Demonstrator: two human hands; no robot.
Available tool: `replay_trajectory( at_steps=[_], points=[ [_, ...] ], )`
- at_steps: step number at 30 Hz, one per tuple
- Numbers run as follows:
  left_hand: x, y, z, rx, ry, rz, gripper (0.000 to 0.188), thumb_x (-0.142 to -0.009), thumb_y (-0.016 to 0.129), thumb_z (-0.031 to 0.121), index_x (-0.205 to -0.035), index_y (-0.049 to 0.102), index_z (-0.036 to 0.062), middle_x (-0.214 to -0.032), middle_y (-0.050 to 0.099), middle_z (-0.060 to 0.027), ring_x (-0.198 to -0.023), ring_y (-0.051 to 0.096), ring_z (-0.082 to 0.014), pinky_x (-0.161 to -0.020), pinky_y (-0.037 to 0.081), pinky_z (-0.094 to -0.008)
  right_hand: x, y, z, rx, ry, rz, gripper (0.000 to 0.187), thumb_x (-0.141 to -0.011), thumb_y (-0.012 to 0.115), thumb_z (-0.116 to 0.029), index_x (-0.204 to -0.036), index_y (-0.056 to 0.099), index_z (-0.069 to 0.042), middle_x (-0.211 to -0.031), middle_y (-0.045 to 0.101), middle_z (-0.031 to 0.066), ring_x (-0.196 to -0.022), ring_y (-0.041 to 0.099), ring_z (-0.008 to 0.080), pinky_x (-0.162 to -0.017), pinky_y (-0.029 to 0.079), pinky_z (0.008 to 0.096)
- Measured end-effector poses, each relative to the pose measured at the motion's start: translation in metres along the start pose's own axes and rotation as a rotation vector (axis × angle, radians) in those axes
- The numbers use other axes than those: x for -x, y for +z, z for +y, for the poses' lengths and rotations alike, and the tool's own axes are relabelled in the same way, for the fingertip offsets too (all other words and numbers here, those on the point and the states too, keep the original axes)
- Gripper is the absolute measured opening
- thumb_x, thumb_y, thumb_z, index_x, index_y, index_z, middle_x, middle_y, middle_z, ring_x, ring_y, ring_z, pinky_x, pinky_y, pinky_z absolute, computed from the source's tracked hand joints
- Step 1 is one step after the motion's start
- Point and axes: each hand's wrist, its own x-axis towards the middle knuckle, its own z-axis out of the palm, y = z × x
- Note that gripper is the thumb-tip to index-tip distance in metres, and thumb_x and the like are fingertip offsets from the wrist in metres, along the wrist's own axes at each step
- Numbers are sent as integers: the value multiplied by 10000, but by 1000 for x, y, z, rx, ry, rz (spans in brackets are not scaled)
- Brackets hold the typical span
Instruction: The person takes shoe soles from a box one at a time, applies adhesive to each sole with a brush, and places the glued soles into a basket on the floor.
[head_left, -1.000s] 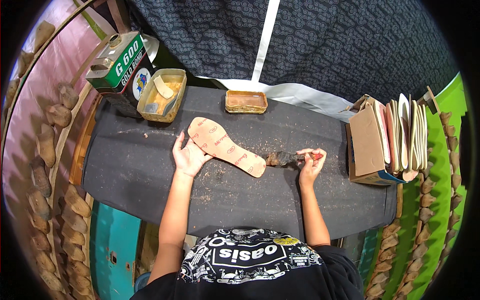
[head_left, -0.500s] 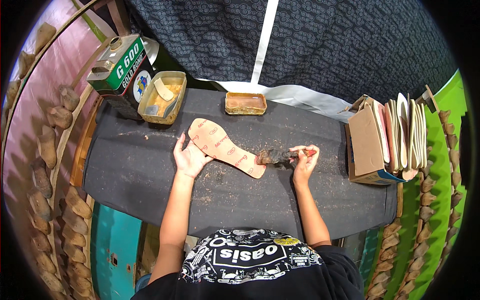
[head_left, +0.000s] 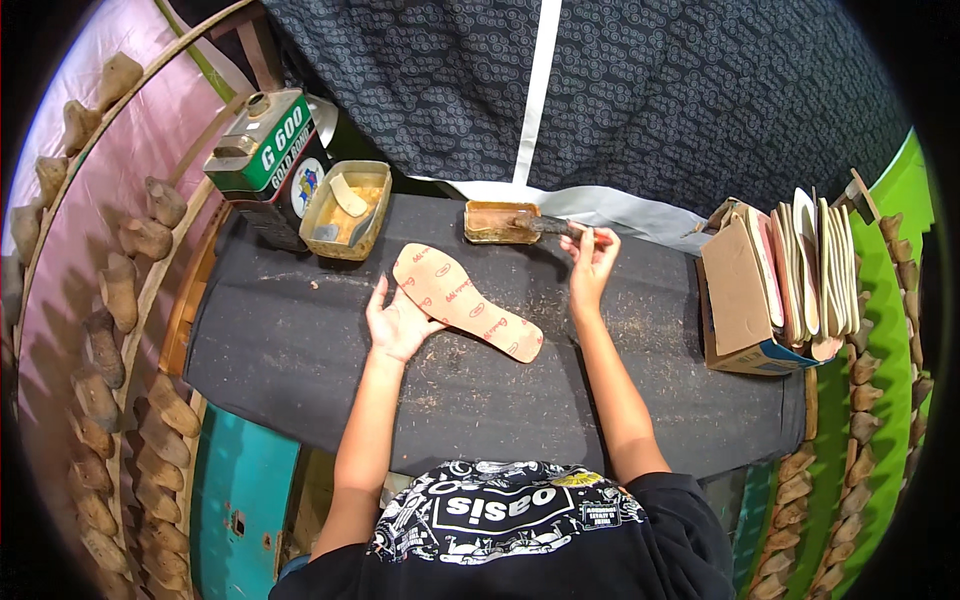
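A tan insole (head_left: 468,305) with red print on its face slants over the dark-covered table, its wide end toward the upper left. My left hand (head_left: 395,328) grips that wide end, thumb and fingers at its edges, palm partly under it. My right hand (head_left: 592,262) pinches the reddish handle of a brush (head_left: 548,226) whose head is dark and crusted. The brush tip reaches into a small rectangular tray (head_left: 490,238) with brownish residue, at the table's far side. Whatever lies under the brush tip is hidden.
Far left stand a green and black metal can (head_left: 250,175) and a yellowish tub (head_left: 335,247) holding scraps. At the right, a cardboard box (head_left: 738,285) is packed with upright insoles (head_left: 806,265). Racks of wooden shoe lasts (head_left: 120,290) flank the table (head_left: 300,370), which is strewn with shavings.
My right hand has moved the brush from the insole's narrow end up and away to the tray. The insole stays in my left hand; the whole view has shifted slightly.
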Motion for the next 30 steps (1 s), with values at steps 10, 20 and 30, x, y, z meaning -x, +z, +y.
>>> replay_trajectory(
  at_steps=[10,20,30],
  points=[
    [3,14,-14,-3,-29,-96,677,-757,317,576,-1286,212,166,-1329,206,-120,-1214,168,-365,-897,134,-621,-16,9,30,110,128,-109,234,-822,488,-110,-1024,379,-63,-944,484,84,-652,526,93,-575,450,195],
    [24,35,-19,-38,42,-121,575,-822,251,477,-1288,198,143,-1324,213,-130,-1209,184,-365,-898,165,-609,-17,-22,-12,243,356,-243,376,-806,505,-164,-1147,361,-96,-1043,405,96,-676,495,98,-567,434,199],
    [87,47,-49,-135,243,-12,528,-853,243,429,-1281,203,124,-1301,255,-137,-1183,247,-363,-887,235,-592,25,11,-51,257,94,-598,209,-816,498,-179,-969,495,-37,-869,518,24,-693,480,78,-605,395,207]
  ],
)
